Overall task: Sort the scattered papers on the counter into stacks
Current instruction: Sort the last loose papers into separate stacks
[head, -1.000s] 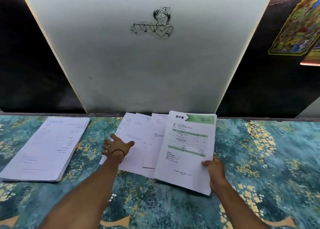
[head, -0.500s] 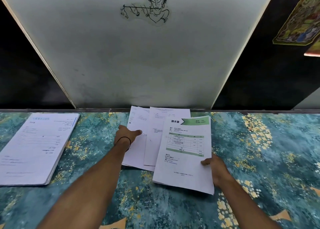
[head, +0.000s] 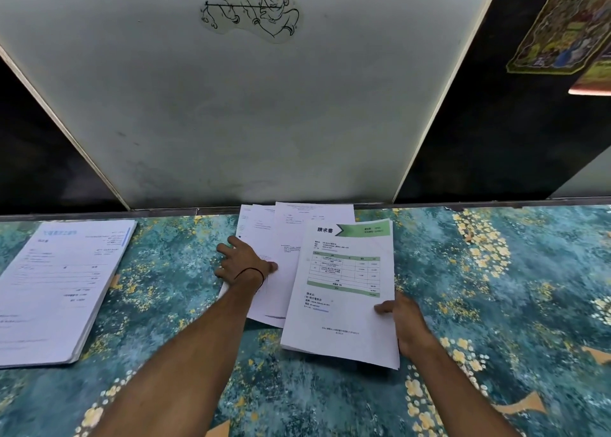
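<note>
Left grip (head: 243,263) spread flat, fingers pressing fanned loose white sheets (head: 284,231) at mid tabletop. Right grip (head: 405,317) pinches the right edge of the green-headed white invoice stack (head: 344,291), thumb on top. This stack overlaps the sheets' right side. Thick blue-headed white paper stack (head: 56,288) lies well apart, left, on teal floral tabletop (head: 496,304). White panel (head: 264,106) stands behind. Invoice stack's long axis runs away from the person, header at far end, tilted slightly right.
</note>
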